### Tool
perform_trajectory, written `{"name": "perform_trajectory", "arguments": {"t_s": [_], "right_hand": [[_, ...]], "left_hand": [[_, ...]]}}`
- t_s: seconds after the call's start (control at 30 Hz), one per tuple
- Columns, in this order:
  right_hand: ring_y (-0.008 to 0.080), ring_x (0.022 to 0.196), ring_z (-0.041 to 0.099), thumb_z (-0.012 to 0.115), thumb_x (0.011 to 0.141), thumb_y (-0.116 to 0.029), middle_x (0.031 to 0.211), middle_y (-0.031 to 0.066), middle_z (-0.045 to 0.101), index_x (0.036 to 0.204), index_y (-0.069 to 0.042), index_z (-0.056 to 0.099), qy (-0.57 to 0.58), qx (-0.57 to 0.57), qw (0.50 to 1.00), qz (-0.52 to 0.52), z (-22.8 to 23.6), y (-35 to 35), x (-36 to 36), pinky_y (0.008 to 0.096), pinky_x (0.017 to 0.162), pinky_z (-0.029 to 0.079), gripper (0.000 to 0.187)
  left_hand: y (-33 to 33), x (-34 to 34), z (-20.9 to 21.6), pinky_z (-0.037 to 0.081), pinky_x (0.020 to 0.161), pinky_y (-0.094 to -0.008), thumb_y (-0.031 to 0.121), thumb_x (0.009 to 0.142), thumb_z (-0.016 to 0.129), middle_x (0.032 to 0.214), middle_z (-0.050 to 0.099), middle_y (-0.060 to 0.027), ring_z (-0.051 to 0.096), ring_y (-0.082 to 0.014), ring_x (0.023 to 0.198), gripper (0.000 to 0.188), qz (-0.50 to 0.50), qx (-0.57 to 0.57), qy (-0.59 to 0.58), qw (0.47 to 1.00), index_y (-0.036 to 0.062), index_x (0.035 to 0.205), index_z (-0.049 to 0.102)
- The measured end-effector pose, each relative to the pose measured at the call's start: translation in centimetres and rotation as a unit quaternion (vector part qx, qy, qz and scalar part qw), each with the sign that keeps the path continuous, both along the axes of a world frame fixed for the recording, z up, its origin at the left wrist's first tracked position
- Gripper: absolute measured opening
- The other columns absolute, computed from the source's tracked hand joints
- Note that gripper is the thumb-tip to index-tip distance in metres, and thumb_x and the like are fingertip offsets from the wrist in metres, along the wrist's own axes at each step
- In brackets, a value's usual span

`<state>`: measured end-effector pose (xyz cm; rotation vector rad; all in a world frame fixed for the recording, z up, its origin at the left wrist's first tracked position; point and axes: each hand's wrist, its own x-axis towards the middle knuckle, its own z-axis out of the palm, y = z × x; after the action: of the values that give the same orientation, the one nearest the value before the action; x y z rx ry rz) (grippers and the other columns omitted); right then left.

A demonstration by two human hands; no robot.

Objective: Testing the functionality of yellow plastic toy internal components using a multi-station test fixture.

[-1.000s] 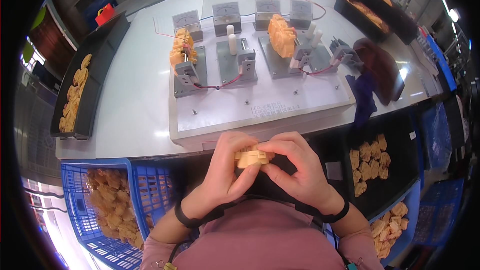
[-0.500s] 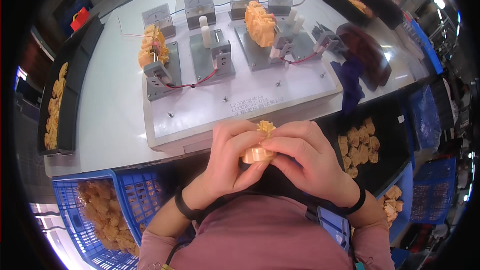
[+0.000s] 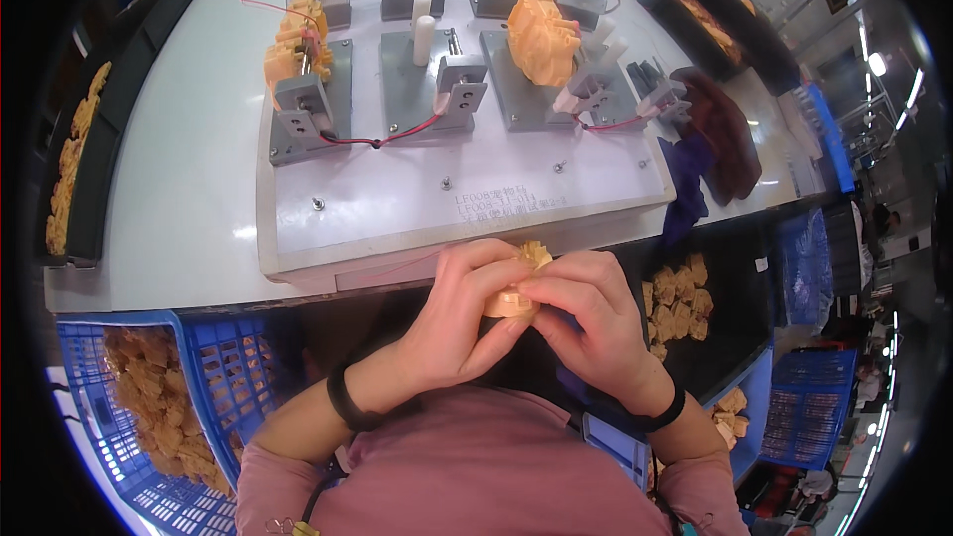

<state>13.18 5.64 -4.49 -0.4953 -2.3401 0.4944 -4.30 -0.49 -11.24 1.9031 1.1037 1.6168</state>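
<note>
Between the pinched fingers of your left hand [image 3: 465, 303] and right hand [image 3: 598, 316] sits a half-hidden yellow plastic part [image 3: 510, 306], with tan pieces [image 3: 159, 407] in a blue latticed plastic basket [image 3: 192, 372] leftward and a black rectangular tray [image 3: 740, 313] rightward.

Head-worn fisheye — downward; close above left hand [image 3: 457, 311], right hand [image 3: 602, 323]

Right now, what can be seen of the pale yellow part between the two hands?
The pale yellow part looks like moulded plastic, with a rounded lower body and a ridged, tooth-like tip at its upper end. The left hand and right hand pinch it from either side and cover its middle, so whether it is one piece cannot be told. It is held in front of the near side of the white fixture board.
</note>
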Motion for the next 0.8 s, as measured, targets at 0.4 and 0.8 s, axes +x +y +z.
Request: {"name": "perform_trajectory", "arguments": {"t_s": [0.4,0.8], "right_hand": [[0.0256,0.091,0.06,0.077,0.075,0.0,0.102,0.0065,0.062,0.107,-0.006,0.067,0.041,0.025,0.999,-0.024,-1.5,-0.4,-0.1,0.0351,0.078,0.05,0.034],[0.021,0.094,0.06,0.075,0.083,-0.002,0.108,0.0095,0.061,0.112,-0.004,0.063,0.067,-0.228,0.971,0.038,2.2,-1.8,1.6,0.0315,0.078,0.053,0.032]], "left_hand": [[0.0,0.1,-0.2,0.038,0.099,-0.0408,0.014,0.087,0.068,0.126,0.048,-0.0149,0.045,-0.0326,0.114,0.046,-0.022,-0.021,0.0,1.0,0.0078,0.131,0.053],[-3.0,-1.4,3.8,0.044,0.102,-0.0422,0.008,0.082,0.076,0.136,0.054,-0.0184,0.055,-0.0342,0.121,0.073,-0.072,-0.13,-0.055,0.987,0.0027,0.145,0.04]]}}
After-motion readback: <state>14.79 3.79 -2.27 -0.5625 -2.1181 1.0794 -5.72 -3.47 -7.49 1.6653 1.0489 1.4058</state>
